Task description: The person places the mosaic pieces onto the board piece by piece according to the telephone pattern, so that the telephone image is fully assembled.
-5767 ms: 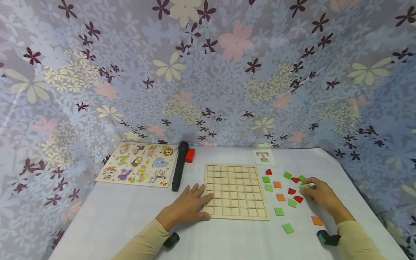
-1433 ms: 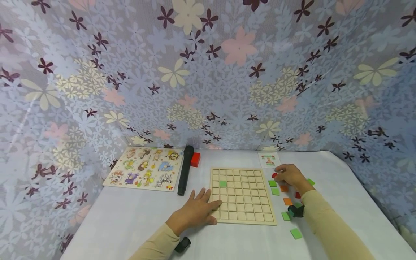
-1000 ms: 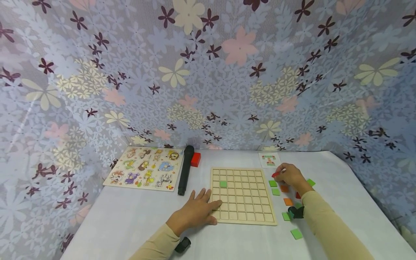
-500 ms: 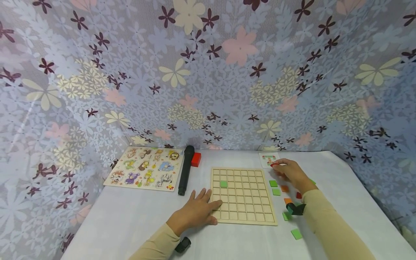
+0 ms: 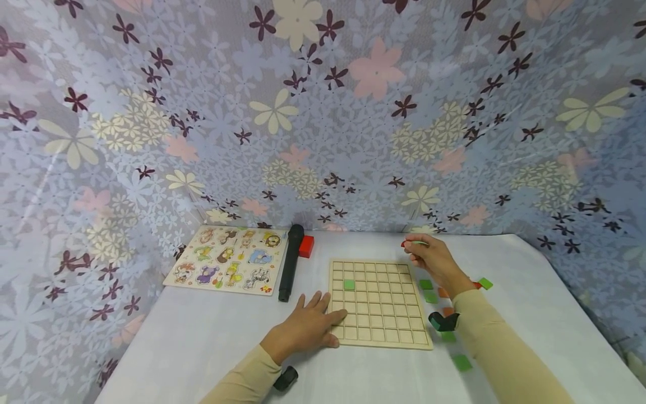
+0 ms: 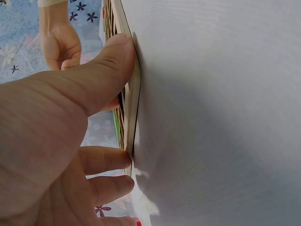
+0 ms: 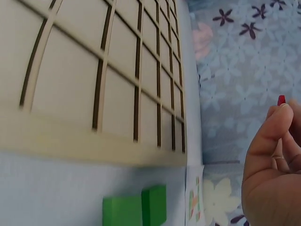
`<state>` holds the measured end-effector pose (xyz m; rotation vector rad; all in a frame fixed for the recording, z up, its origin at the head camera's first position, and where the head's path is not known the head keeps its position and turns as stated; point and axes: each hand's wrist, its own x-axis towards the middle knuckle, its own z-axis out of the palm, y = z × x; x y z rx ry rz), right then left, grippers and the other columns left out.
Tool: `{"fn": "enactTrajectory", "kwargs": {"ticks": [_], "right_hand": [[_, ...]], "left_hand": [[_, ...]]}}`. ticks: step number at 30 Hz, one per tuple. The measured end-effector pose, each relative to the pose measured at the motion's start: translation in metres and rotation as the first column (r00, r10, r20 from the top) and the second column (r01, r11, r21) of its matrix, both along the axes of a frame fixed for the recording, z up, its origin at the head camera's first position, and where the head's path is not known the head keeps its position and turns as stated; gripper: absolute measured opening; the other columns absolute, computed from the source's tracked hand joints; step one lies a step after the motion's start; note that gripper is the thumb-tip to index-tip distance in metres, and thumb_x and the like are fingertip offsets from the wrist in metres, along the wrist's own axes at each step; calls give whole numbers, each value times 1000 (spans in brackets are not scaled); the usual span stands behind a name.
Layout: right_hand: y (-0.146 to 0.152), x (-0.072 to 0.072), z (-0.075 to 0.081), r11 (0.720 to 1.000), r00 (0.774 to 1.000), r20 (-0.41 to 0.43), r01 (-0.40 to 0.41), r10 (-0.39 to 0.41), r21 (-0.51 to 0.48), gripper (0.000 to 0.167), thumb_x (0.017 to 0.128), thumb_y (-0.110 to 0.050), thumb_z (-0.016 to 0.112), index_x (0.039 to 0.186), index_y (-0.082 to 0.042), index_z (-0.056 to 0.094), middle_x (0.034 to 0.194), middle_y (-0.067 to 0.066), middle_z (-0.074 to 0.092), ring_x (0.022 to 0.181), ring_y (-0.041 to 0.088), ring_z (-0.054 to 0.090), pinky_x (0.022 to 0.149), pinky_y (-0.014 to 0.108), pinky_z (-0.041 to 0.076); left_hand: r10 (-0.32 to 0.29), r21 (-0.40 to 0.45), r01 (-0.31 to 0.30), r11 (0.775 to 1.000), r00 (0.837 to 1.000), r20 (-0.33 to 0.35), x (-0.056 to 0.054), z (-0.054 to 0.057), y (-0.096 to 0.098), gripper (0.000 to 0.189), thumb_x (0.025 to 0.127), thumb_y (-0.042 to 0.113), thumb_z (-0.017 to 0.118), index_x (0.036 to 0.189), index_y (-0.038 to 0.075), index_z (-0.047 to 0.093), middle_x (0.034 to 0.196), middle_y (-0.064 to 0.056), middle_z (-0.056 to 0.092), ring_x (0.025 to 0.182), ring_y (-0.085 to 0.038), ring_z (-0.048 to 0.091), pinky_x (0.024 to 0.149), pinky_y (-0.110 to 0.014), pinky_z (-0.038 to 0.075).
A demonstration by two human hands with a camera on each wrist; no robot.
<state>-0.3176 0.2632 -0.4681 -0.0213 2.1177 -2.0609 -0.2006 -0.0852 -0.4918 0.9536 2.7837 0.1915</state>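
My left hand point(image 5: 305, 325) rests with spread fingers on the left edge of a wooden grid board point(image 5: 375, 345), near its lower corner. In the left wrist view the thumb point(image 6: 110, 61) lies along the board's edge. A green square tile point(image 5: 349, 284) sits in one cell toward the upper left. Between thumb and forefinger, my right hand point(image 5: 436, 261) pinches a small red piece point(image 5: 404, 243), raised near the board's far right corner. The right wrist view shows only a sliver of that red piece point(image 7: 281, 100). The hand covers most of a pattern card point(image 7: 193, 197).
Right of the board lie loose green tiles point(image 5: 461, 362), with orange and red ones partly hidden by the right arm. To the left are an animal puzzle board point(image 5: 222, 261), a black microphone-shaped object point(image 5: 290, 264) and a red block point(image 5: 306, 247). A floral curtain point(image 5: 323, 140) stands behind.
A green tile held by the right hand earlier now appears in the grid. The right hand then picked up a red piece beside the board and moved it up and left. The left hand stays.
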Motion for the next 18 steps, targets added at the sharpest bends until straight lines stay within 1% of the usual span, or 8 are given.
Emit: {"fn": "enactTrajectory", "kwargs": {"ticks": [3,6,8,9,12,15,16,18], "right_hand": [[-8,-2,1,998,999,-41,-31,33,48,57,101,-23,67,148,-2,44,101,0,68,74,9,63,68,23,55],[-18,-4,4,994,996,-60,-56,62,96,58,100,-21,68,150,-3,45,101,1,68,75,10,64,70,26,56],[-26,-6,5,991,997,-46,-61,67,115,57,99,-20,69,149,-4,47,98,0,68,75,9,65,70,27,57],[-31,-5,8,991,997,-34,-66,70,118,55,99,-19,69,148,-4,48,97,1,69,75,10,66,71,27,57],[-46,-7,7,988,996,-17,-82,85,128,54,98,-17,70,146,-3,49,98,3,70,78,14,68,72,28,58],[-60,-9,4,984,995,-4,-100,102,147,51,97,-15,72,141,-2,52,101,10,72,81,20,69,71,30,57],[-64,-11,-1,983,995,0,-102,104,155,50,96,-16,73,140,-2,54,102,12,72,82,22,69,71,31,57],[-74,-12,-3,978,993,8,-120,120,173,48,96,-15,73,138,-1,55,104,16,72,83,23,69,71,32,56]], "left_hand": [[1,-4,-1,1000,1000,-5,-1,-1,0,71,88,56,68,152,34,49,160,-21,38,149,-42,33,113,-67,31],[8,-7,-8,1000,1000,-7,-2,-1,1,71,87,57,69,152,35,49,160,-20,38,150,-41,33,113,-67,31],[13,-8,-14,1000,1000,-7,-3,-2,1,72,86,58,70,151,36,50,160,-20,38,150,-41,32,113,-67,31],[16,-9,-16,1000,1000,-4,-3,-2,1,72,86,58,70,151,36,50,161,-20,37,150,-41,32,114,-67,30],[21,-7,-21,1000,1000,5,-2,0,1,72,85,57,70,151,36,50,161,-20,37,150,-41,32,114,-67,30],[26,0,-26,1000,999,23,-1,1,1,72,85,57,70,151,36,50,161,-19,37,150,-41,31,115,-67,29],[27,2,-27,1000,999,27,-1,1,2,72,86,57,70,151,36,50,161,-19,37,150,-41,31,115,-67,29],[27,5,-27,1000,999,32,-1,2,2,72,86,56,70,151,36,50,161,-19,37,150,-41,31,115,-67,29]]}}
